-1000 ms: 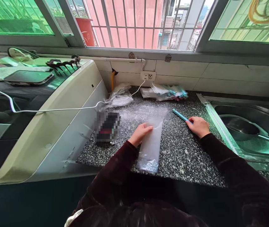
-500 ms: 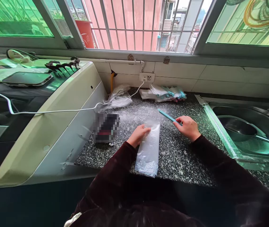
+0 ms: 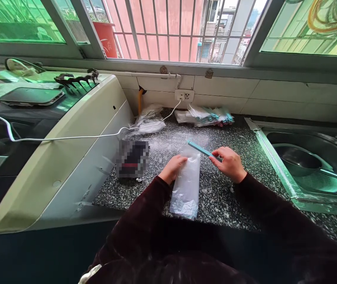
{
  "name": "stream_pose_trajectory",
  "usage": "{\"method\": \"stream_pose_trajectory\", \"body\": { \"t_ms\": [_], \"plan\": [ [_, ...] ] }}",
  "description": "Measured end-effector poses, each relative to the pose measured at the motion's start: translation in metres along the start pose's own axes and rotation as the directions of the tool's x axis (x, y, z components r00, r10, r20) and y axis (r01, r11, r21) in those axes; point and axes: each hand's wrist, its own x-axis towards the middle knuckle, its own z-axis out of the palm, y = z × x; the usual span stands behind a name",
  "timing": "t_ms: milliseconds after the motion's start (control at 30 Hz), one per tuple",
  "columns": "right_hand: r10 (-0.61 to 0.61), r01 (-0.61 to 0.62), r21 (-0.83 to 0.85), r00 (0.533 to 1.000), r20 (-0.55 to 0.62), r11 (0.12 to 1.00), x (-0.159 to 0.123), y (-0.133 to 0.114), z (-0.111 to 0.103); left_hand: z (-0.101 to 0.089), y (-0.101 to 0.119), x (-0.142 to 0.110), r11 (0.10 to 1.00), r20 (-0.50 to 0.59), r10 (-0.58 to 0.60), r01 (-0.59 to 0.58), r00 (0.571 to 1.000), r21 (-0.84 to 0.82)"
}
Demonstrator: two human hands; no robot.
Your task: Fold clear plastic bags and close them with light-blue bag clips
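Note:
A clear plastic bag (image 3: 186,185), long and narrow, lies lengthwise on the speckled countertop (image 3: 224,197) in front of me. My left hand (image 3: 173,169) grips its left edge near the top, thumb on the upper face. In my right hand (image 3: 229,162) is a slim teal bag-sealing clip (image 3: 201,149), pinched by its right end. The clip's far end points left and hangs at or just over the bag's top edge; whether it touches the plastic I cannot tell. Part of the bag's left side is hidden by my left fingers.
Against the wall lie more bags with teal clips (image 3: 212,116) and a heap of loose plastic (image 3: 152,120). A blurred-out dark object (image 3: 133,157) sits on the left. A white cable (image 3: 97,137) runs from the socket (image 3: 184,95) across a washing machine (image 3: 88,126). At right is a sink (image 3: 275,138).
My right hand has moved left with the teal clip, bringing the clip's far end to the top of the bag. My left hand keeps its hold on the bag.

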Motion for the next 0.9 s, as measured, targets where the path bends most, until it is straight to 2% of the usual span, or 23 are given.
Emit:
{"method": "stream_pose_trajectory", "body": {
  "t_ms": [233,667,800,900],
  "plan": [
    [-0.098,0.096,0.065,0.995,0.025,0.993,-0.006,-0.012,0.005,0.001,0.001,-0.002,1.0,0.015,0.002,-0.002,1.0,0.018],
    [-0.158,0.157,0.062,0.987,0.011,0.986,-0.01,-0.011,0.007,0.001,0.002,-0.002,0.997,0.001,0.068,-0.068,0.998,-0.028],
    [-0.208,0.209,0.03,0.978,-0.021,0.977,-0.012,-0.01,0.006,-0.002,-0.001,-0.002,0.989,0.065,0.125,-0.119,0.99,-0.091],
    [-0.257,0.258,0.01,0.964,-0.068,0.966,-0.013,-0.009,0.006,-0.002,-0.002,-0.002,0.986,0.144,0.115,-0.095,0.983,-0.139]
  ]
}}
